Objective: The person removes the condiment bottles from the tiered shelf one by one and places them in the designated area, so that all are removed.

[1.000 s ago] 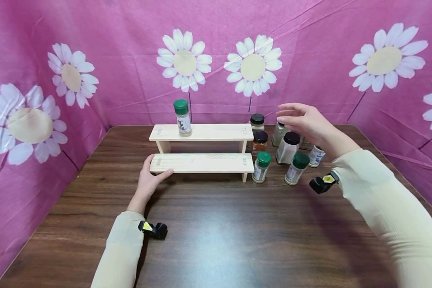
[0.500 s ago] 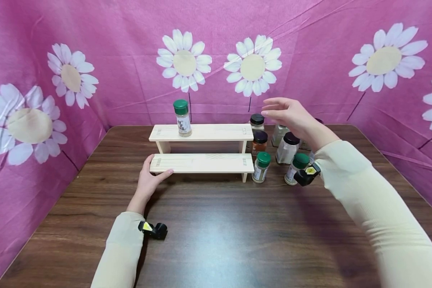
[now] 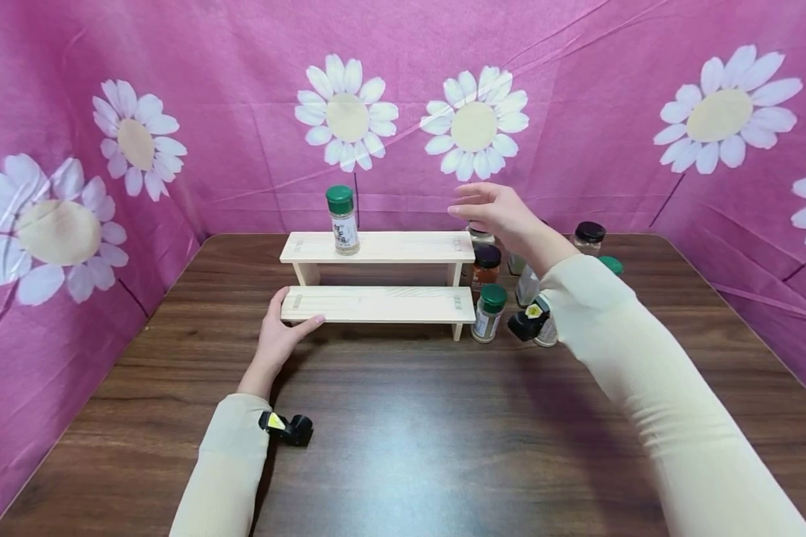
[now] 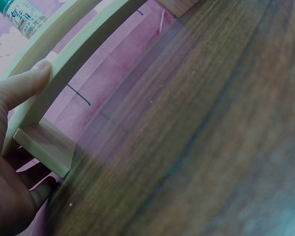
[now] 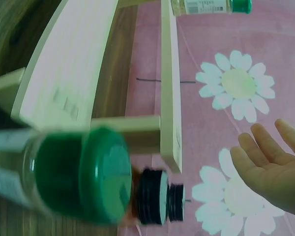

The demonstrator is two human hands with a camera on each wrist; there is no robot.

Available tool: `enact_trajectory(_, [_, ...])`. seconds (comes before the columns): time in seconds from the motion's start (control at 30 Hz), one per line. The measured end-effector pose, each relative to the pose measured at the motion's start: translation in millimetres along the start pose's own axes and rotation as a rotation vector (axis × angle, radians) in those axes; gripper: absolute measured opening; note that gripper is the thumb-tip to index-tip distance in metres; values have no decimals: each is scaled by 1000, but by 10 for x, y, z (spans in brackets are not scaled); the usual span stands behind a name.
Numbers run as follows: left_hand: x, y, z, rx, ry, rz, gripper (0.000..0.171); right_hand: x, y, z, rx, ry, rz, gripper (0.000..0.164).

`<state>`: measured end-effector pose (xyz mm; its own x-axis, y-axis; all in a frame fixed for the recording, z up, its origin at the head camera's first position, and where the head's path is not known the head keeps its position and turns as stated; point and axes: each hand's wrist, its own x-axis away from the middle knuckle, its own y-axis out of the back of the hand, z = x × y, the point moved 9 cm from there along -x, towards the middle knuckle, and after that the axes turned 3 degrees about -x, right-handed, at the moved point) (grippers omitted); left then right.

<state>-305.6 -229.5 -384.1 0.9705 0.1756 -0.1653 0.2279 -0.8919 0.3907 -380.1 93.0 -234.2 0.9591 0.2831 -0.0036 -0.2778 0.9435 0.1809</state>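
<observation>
A two-tier wooden spice rack (image 3: 376, 304) stands on the table. My left hand (image 3: 277, 339) grips the left end of its lower tier, thumb on the front edge; in the left wrist view the fingers reach behind the rack's leg (image 4: 49, 147). One green-capped spice jar (image 3: 344, 224) stands upright on the upper tier, left of its middle. Holding nothing, my right hand (image 3: 500, 212) hovers above a black-lidded jar at the rack's right end, its fingers extended leftward. In the right wrist view those fingers (image 5: 260, 152) are apart from everything.
Several jars stand right of the rack, partly hidden by my right arm: a green-capped jar (image 3: 489, 315) at the front, a jar of reddish spice (image 3: 486, 272) behind it, and a black-lidded jar (image 3: 589, 237) farther right. A pink daisy-print cloth (image 3: 403, 45) hangs behind the table (image 3: 389, 447).
My right hand has moved left from above the jars towards the right end of the rack's upper tier. My left hand, the rack and the jar on it have stayed put.
</observation>
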Motion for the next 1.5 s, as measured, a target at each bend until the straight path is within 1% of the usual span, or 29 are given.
enact_trajectory(0.2, [-6, -5, -11, 7, -10, -1, 82, -90, -194, 9, -31, 6, 20, 54])
enact_trajectory(0.5, [-8, 5, 7, 12, -9, -2, 82, -182, -510, -16, -107, -12, 44, 51])
enact_trajectory(0.63, [-16, 4, 12, 10, -11, -3, 81, -229, -644, -12, -123, -9, 53, 50])
enact_trajectory(0.87, [-15, -2, 14, -6, -10, 4, 82, -311, -848, 17, -85, -4, 48, 51])
enact_trajectory(1.13, [-8, 15, 15, -15, -5, -1, 82, -381, -1060, 1, -108, 30, 25, 55])
enact_trajectory(1.3, [-6, 7, 1, -17, -10, 2, 82, -445, -1195, -74, -118, 2, 13, 57])
enact_trajectory(1.5, [-13, 12, -2, -11, -10, 2, 83, -498, -1302, -101, -95, 5, -25, 56])
